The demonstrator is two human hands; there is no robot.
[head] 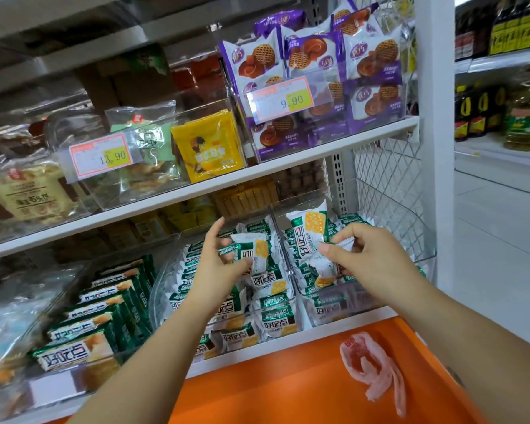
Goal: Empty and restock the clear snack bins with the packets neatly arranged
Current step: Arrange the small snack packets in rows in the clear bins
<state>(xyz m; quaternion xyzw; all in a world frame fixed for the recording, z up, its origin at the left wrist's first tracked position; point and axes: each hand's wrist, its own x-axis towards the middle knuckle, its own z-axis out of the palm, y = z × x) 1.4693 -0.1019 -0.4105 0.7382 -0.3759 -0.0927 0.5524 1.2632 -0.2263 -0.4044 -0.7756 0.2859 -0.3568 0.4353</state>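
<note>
Lower shelf (318,333): white board carrying the clear bins; both arms reach over it from the near side.
Orange surface (273,387): lies nearest the person, below the shelf edge; no cracker packets rest on it.
Middle bin (162,289): clear tub holding green-and-white cracker packets in a loose heap, their long axes pointing various ways.
Right bin (367,296): clear tub touching the middle bin's right wall; its packets are thinner toward the near end, with a tighter row standing on edge at the far end.
Left hand (224,267): raised over the middle bin close to the shared wall, thumb and curled fingers gripping one packet.
Right hand (367,255): raised over the right bin's near-left part, thumb and forefinger pinching a second packet.
Pink bag (371,362): crumpled plastic lying on the orange surface, near right.
Upright packet (308,228): stands on end in the right bin, just beyond the right hand.
Left-held packet (254,252): printed face toward the camera, long axis roughly upright.
Right-held packet (322,266): pale back showing, long axis tilted downward — its lower end hangs among the packets beneath.
Governing relation: each hand sits directly above its own bin, so either packet probably needs only a short downward move — the right hand is nearer the upright row. Whether packets are leaving or entering cannot be told.
</note>
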